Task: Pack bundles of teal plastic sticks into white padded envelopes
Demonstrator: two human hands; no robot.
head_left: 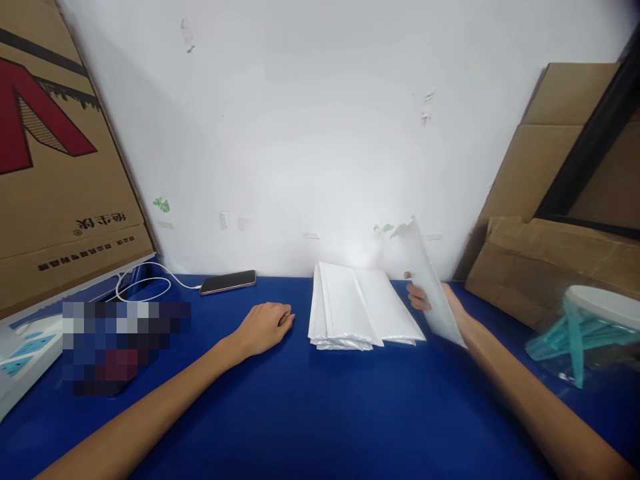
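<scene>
My right hand (420,298) grips a white bubble mailer (434,293), held upright and tilted just right of the pile. Its fingers show at the left side of the mailer, and the rest of the hand is partly hidden behind it. Beside it on the blue table lies a stack of white bubble mailers (345,300), with shiny, crinkled front edges. To the left of that stack, my left hand (265,328) rests on the tabletop, its fingers curled closed with nothing visible in them. It does not touch the stack.
A phone (229,282) on a white cable (173,272) lies near the wall. Cardboard (65,167) stands at left, above a power strip (30,353) and a blurred-out item (120,347). At right are brown cardboard (520,267) and a clear tub (590,333) holding teal strips.
</scene>
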